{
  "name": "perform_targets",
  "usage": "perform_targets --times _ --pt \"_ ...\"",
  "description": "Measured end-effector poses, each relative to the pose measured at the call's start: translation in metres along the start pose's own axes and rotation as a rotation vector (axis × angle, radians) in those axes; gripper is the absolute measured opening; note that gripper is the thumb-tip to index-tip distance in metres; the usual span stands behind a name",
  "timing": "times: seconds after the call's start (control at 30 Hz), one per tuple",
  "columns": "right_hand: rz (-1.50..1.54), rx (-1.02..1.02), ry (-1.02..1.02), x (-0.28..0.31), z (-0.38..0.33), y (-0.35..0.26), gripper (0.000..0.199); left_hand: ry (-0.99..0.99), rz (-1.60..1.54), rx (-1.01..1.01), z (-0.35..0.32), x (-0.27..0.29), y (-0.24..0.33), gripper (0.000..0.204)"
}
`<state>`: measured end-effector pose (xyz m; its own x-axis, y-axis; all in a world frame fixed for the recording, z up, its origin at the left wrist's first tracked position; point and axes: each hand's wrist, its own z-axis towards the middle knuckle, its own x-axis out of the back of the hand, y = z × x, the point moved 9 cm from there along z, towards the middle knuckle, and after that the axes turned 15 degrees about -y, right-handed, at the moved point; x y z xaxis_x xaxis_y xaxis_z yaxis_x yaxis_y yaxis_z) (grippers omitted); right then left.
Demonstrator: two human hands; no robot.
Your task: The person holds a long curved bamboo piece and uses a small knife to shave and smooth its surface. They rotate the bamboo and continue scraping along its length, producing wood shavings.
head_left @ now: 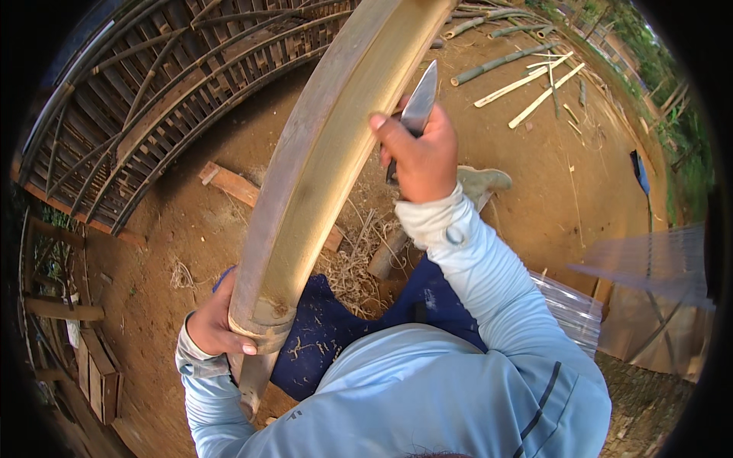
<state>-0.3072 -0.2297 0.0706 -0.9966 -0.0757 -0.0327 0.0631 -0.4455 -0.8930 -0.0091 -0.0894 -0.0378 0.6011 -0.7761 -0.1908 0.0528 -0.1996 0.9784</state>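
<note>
A long, wide piece of split bamboo slants across the middle, its hollow inner face toward me and its upper end running out of view. Near its lower end, by the node, my left hand grips the bamboo from the left side. On the right edge, farther up, my right hand is closed around a knife whose blade points up and away. The right thumb reaches toward the bamboo's edge; whether it touches cannot be told. Most of the knife's handle is hidden inside the fist.
Curly shavings and a short log lie on the dirt between my knees. A wooden plank lies behind the bamboo. Bamboo poles and pale split strips lie at the far right. A slatted bamboo structure stands far left.
</note>
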Motion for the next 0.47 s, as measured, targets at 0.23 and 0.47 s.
perform_targets --times 0.23,0.47 --pt "-0.118 0.237 0.159 0.044 0.073 -0.041 0.035 -0.012 0.026 0.012 0.002 -0.004 0.006 0.127" --pt "-0.12 0.354 0.309 0.05 0.083 -0.038 0.039 -0.035 0.091 -0.01 0.001 -0.006 0.008 0.125"
